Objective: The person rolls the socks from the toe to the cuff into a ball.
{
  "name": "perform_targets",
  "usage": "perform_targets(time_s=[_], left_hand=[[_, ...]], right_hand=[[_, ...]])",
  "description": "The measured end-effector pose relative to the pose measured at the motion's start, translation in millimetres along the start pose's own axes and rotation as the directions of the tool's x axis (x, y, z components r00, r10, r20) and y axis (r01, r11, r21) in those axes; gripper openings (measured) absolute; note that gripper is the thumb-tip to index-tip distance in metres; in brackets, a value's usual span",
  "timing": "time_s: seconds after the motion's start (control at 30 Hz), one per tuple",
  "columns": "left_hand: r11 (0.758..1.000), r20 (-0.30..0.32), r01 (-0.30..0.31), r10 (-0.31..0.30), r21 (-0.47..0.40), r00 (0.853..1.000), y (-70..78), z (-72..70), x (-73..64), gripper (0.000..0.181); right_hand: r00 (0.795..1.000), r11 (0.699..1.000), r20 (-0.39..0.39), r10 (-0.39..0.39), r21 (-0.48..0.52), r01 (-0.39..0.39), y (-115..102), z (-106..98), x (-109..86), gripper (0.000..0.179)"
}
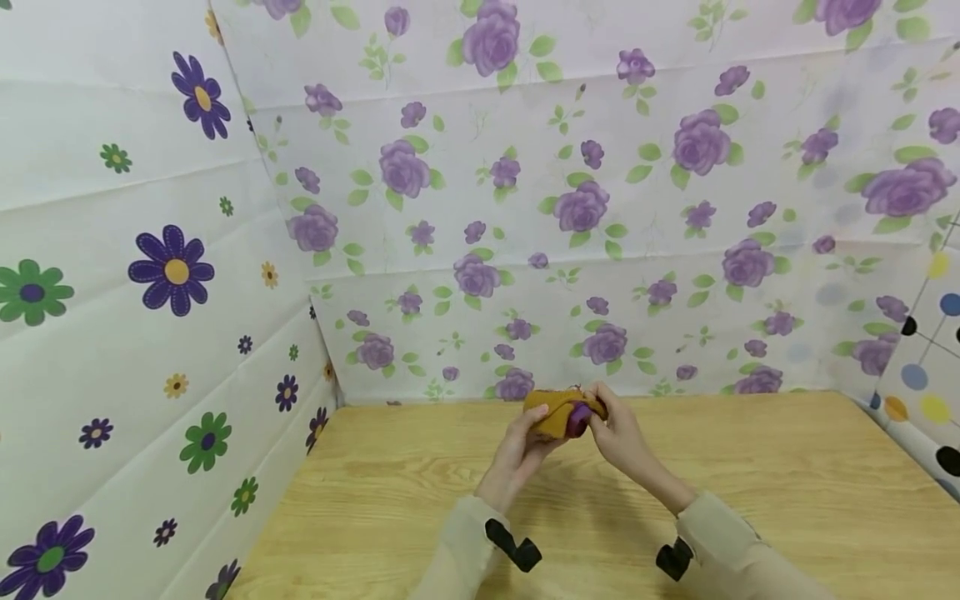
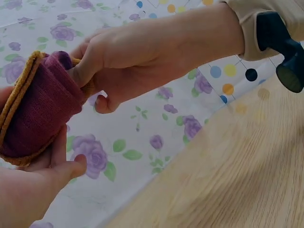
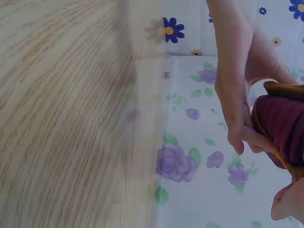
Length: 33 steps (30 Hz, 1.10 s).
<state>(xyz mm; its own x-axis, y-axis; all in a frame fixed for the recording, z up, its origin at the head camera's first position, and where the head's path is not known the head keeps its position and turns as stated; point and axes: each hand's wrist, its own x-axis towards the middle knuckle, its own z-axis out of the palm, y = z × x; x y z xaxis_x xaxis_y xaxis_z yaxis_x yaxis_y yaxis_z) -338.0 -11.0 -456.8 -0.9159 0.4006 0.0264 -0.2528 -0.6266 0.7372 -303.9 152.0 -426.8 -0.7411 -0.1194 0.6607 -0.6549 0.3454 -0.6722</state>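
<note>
Both hands hold a rolled knitted bundle (image 1: 550, 413), mustard on the outside, raised above the table's far part. A ribbed purple-maroon knit roll (image 2: 45, 107) shows within the mustard layer, whose thick edge runs round it. On the bundle's left side, my left hand (image 1: 519, 446) grips it from below, thumb on the near face. My right hand (image 1: 621, 429) pinches the other end, and in the left wrist view its thumb presses at the top of the maroon knit. The right wrist view catches only part of the bundle at its right edge.
A light wood-grain table (image 1: 390, 483) spreads under the hands. Behind it hangs a white sheet with purple roses (image 1: 480, 275). A daisy-print sheet (image 1: 112, 350) closes the left side, and a dotted sheet (image 1: 926, 375) the right. Black straps (image 1: 517, 547) sit on the sleeves.
</note>
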Motion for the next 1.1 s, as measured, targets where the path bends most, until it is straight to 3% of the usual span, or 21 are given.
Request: perform_targets(time_s=[0.2, 0.37, 0.43, 0.5, 0.53, 0.6, 0.67, 0.7, 0.77, 0.83, 0.9, 1.0, 1.1], left_hand=[[0.993, -0.004, -0.013, 0.013, 0.117, 1.0, -0.5, 0.5, -3.5, 0.03], [0.974, -0.032, -0.002, 0.01, 0.225, 0.999, -1.2, -1.1, -6.1, 0.036], [0.949, -0.033, -0.023, 0.035, 0.314, 0.999, -0.6, -2.2, -6.1, 0.038], [0.889, -0.017, -0.056, 0.071, 0.455, 0.997, 0.9, -3.3, -6.4, 0.044], [0.842, -0.007, -0.065, 0.081, 0.535, 0.997, 1.7, -3.9, -7.0, 0.047], [0.714, 0.029, -0.084, 0.089, 0.695, 0.996, 2.8, -4.9, -9.2, 0.052], [0.587, 0.066, -0.113, 0.101, 0.801, 0.993, 3.2, -4.6, -11.8, 0.052], [0.532, 0.076, -0.122, 0.107, 0.838, 0.991, 3.0, -4.0, -12.9, 0.05], [0.451, 0.088, -0.137, 0.129, 0.882, 0.988, 1.6, -3.5, -13.9, 0.042], [0.402, 0.078, -0.136, 0.158, 0.905, 0.984, 0.6, -2.6, -13.7, 0.037], [0.368, 0.06, -0.121, 0.174, 0.922, 0.983, -0.3, -2.4, -12.3, 0.035], [0.334, 0.03, -0.097, 0.2, 0.938, 0.979, -1.5, -2.3, -9.4, 0.035], [0.268, 0.005, -0.073, 0.246, 0.961, 0.969, -3.4, -1.1, -5.8, 0.034]], right_hand=[[0.99, 0.994, -0.114, 0.087, -0.059, -0.094, 22, 7, 1.1, 0.025], [0.982, 0.997, -0.186, 0.046, -0.058, -0.058, 25, 9, -2.7, 0.032], [0.98, 0.997, -0.196, 0.027, -0.065, -0.04, 17, 8, -3.9, 0.032], [0.983, 0.997, -0.182, 0.039, -0.059, -0.051, 8, 6, -5.2, 0.03], [0.985, 0.997, -0.164, 0.05, -0.045, -0.058, 5, 4, -6.0, 0.03], [0.99, 0.995, -0.111, 0.089, -0.035, -0.094, 4, 3, -8.6, 0.034], [0.991, 0.991, -0.055, 0.125, -0.031, -0.127, 13, 2, -10.9, 0.037], [0.99, 0.989, -0.022, 0.142, -0.041, -0.143, 17, 1, -11.7, 0.038], [0.985, 0.984, 0.04, 0.165, -0.071, -0.162, 25, -1, -12.8, 0.037], [0.98, 0.98, 0.087, 0.181, -0.098, -0.173, 28, -4, -12.8, 0.033], [0.972, 0.974, 0.124, 0.201, -0.129, -0.185, 28, -7, -12.6, 0.032], [0.968, 0.971, 0.134, 0.211, -0.141, -0.192, 28, -9, -13.1, 0.031], [0.973, 0.975, 0.123, 0.196, -0.135, -0.179, 28, -9, -14.3, 0.03]])
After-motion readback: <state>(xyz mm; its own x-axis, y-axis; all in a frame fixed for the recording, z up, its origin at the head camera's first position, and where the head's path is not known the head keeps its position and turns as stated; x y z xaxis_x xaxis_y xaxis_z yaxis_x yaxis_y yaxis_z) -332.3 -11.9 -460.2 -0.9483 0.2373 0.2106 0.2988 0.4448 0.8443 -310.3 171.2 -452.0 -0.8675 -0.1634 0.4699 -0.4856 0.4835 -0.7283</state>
